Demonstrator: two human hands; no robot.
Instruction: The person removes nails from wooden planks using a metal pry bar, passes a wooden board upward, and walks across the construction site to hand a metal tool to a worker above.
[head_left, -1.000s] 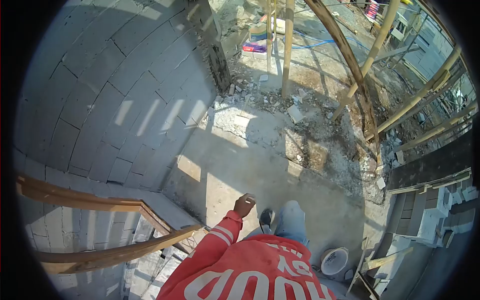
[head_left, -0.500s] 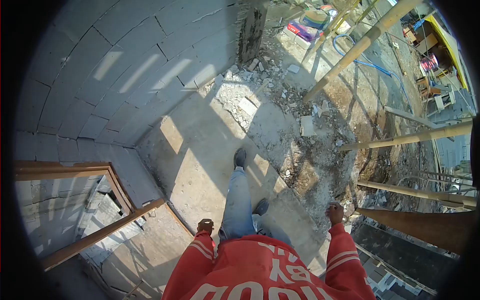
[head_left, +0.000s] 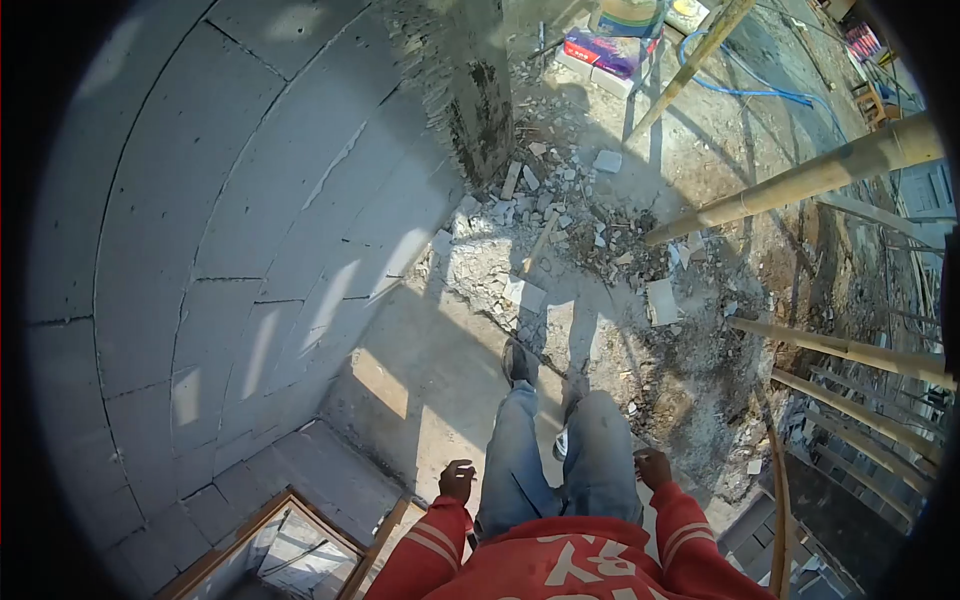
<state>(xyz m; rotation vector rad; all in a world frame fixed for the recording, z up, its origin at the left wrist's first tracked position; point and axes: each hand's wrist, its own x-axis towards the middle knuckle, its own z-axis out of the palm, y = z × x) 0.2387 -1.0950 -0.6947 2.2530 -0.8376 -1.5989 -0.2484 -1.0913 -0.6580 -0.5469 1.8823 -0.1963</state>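
My left hand (head_left: 457, 480) hangs beside my left thigh, its fingers loosely bent and apart, with nothing seen in it. On the other side, my right hand (head_left: 652, 467) is held near my right leg, fingers slightly spread and nothing visible in them. Both hands are clear of the walls and poles. Between them are my legs in blue jeans (head_left: 600, 450), with one dark shoe (head_left: 519, 362) forward on the edge of the concrete floor (head_left: 440, 350).
A grey block wall (head_left: 240, 240) runs along the left, above a wooden frame (head_left: 290, 500). Broken rubble (head_left: 560, 215) lies ahead by a rough concrete column (head_left: 480, 110). Bamboo poles (head_left: 800, 185) slant in from the right. A purple-and-red bag (head_left: 605, 52) and blue hose (head_left: 760, 93) are farther off.
I have stepped forward; the rubble, column and wall are nearer, and the wooden frame has slid lower in view. Both hands have swung slightly and stay without anything in them.
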